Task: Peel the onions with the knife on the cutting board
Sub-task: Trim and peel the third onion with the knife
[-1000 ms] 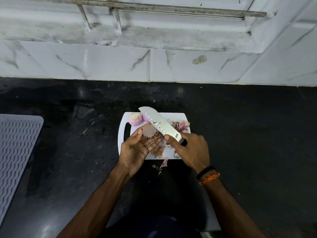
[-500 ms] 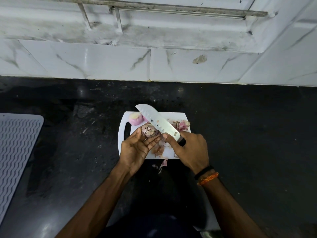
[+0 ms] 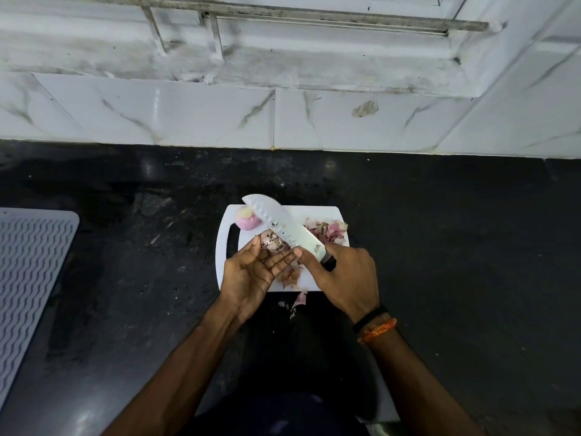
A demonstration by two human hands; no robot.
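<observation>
A white cutting board [image 3: 327, 212] with a handle slot on its left side is lying flat on the dark tabletop [image 3: 440, 231]. A peeled pinkish onion [image 3: 247, 219] is sitting at its far left corner. A second onion [image 3: 273, 242], still carrying mottled brown skin, is resting above the board's middle. The wide steel knife [image 3: 283, 226] is lying diagonally across it, tip pointing far-left past the board's edge. Loose pink and brown peels [image 3: 327, 229] are piling at the far right corner.
</observation>
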